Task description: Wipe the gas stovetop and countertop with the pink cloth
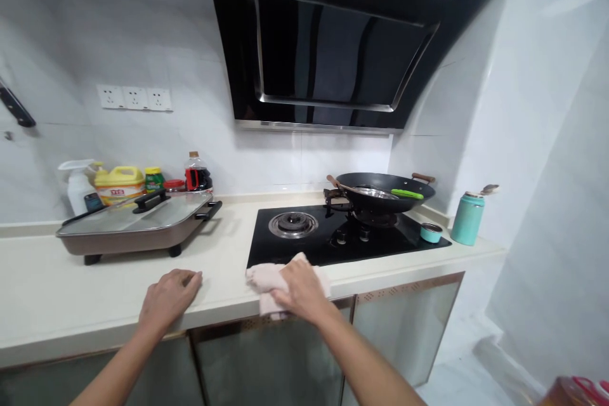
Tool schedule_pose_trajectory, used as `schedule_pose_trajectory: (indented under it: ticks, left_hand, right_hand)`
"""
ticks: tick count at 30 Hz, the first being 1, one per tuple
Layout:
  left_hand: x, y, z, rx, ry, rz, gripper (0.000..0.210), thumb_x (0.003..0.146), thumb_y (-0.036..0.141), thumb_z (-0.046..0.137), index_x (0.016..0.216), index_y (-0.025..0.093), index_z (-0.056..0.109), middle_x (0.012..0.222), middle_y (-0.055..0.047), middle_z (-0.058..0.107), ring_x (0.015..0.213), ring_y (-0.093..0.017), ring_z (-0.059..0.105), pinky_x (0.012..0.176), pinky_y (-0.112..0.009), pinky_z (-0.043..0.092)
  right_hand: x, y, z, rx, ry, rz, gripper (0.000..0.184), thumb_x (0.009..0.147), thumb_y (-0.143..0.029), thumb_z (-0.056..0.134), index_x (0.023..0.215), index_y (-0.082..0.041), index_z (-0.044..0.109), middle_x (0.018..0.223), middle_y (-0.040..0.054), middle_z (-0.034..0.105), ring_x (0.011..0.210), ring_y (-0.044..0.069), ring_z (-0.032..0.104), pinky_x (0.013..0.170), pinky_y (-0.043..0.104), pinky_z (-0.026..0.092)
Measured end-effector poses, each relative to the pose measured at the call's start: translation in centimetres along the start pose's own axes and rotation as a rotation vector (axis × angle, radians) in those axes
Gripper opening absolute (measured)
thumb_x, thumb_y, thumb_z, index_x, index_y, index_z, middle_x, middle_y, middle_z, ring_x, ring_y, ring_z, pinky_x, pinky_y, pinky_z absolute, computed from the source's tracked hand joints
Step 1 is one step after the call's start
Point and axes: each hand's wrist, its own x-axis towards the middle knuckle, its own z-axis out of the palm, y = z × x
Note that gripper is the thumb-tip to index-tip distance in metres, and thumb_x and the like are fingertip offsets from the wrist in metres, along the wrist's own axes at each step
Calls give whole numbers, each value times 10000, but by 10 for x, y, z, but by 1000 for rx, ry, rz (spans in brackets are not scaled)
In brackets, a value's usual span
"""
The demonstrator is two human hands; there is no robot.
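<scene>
White desk: wiping step, apparently

One black glass cooktop, right of centre. One brown rectangular glass-lidded pan, left. One round black metal wok, right. One crumpled pale pink cloth, lower centre, at cooktop's front edge. Two hands: right hand grasping cloth; left hand, lower left, relaxed, nothing visible held. Next move likely calls for even pressure.
</scene>
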Motion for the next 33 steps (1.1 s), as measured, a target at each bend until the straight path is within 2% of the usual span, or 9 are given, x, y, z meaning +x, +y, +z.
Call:
schedule_pose_trajectory:
  ticks: [3, 7, 11, 14, 19, 22, 24, 27, 33]
  left_hand:
    - [-1, 0, -1, -6, 2, -4, 587, 935, 523, 339, 1095, 193, 797, 1310, -134, 742, 1245, -359, 647, 1003, -443, 492]
    - [-1, -1, -1, -9, -1, -11, 580, 943, 512, 334, 1092, 189, 793, 1327, -134, 736, 1256, -347, 640, 1017, -434, 478]
    - [-1, -3, 0, -26, 9, 10, 556, 936, 522, 366, 1044, 189, 798, 1295, -130, 750, 1216, -346, 655, 992, -425, 485]
    - [-4, 0, -1, -14, 14, 12, 560, 930, 518, 365, 1051, 183, 798, 1300, -136, 746, 1227, -356, 648, 991, -433, 485]
    - [-12, 10, -5, -19, 31, 8, 521, 929, 483, 361, 1009, 212, 798, 1242, -105, 766, 1216, -327, 654, 991, -411, 474]
    - [-15, 14, -7, -28, 52, 9, 506, 930, 480, 371, 977, 219, 802, 1209, -99, 775, 1203, -322, 655, 988, -407, 472]
    - [-17, 16, -8, -35, 49, -1, 520, 934, 486, 368, 995, 211, 804, 1215, -107, 771, 1208, -324, 649, 1004, -415, 464]
    - [-18, 18, -9, -59, 47, -35, 540, 933, 512, 378, 1027, 202, 809, 1229, -115, 766, 1213, -331, 645, 1022, -426, 459]
    - [-21, 22, -11, -93, 61, -40, 543, 922, 532, 400, 1026, 209, 823, 1221, -111, 773, 1208, -343, 652, 1033, -444, 469]
  right_hand:
    - [9, -25, 11, 89, -5, -121, 358, 899, -521, 718, 1094, -226, 665, 1110, 57, 669, 1056, 239, 541, 998, 381, 393]
    - [-3, 0, -2, 148, 5, -33, 496, 874, -535, 748, 1232, -207, 647, 1179, 74, 680, 1113, 250, 562, 1021, 386, 409]
    - [-40, 67, -33, 86, 30, 177, 432, 909, -483, 696, 1218, -182, 685, 1164, 105, 697, 1116, 267, 587, 1014, 388, 426]
    - [-75, 129, -58, -13, 46, 263, 357, 960, -445, 607, 1180, -187, 718, 1142, 105, 709, 1094, 264, 602, 995, 383, 436]
    - [-130, 226, -92, -322, -9, 250, 336, 1006, -398, 494, 1126, -234, 762, 1138, 119, 724, 1073, 273, 615, 942, 373, 437]
    - [-148, 256, -102, -462, -73, 228, 301, 977, -340, 526, 1155, -249, 751, 1194, 126, 715, 1110, 286, 606, 916, 367, 444]
    - [-151, 257, -102, -502, -79, 272, 301, 959, -365, 564, 1177, -242, 730, 1180, 135, 709, 1108, 295, 601, 890, 366, 452]
    - [-137, 226, -93, -505, -72, 304, 294, 959, -418, 583, 1148, -231, 709, 1117, 139, 695, 1070, 297, 599, 851, 363, 448]
    - [-70, 90, -43, -357, -28, 285, 366, 1011, -479, 507, 1163, -180, 656, 1108, 140, 650, 1031, 303, 568, 919, 432, 415]
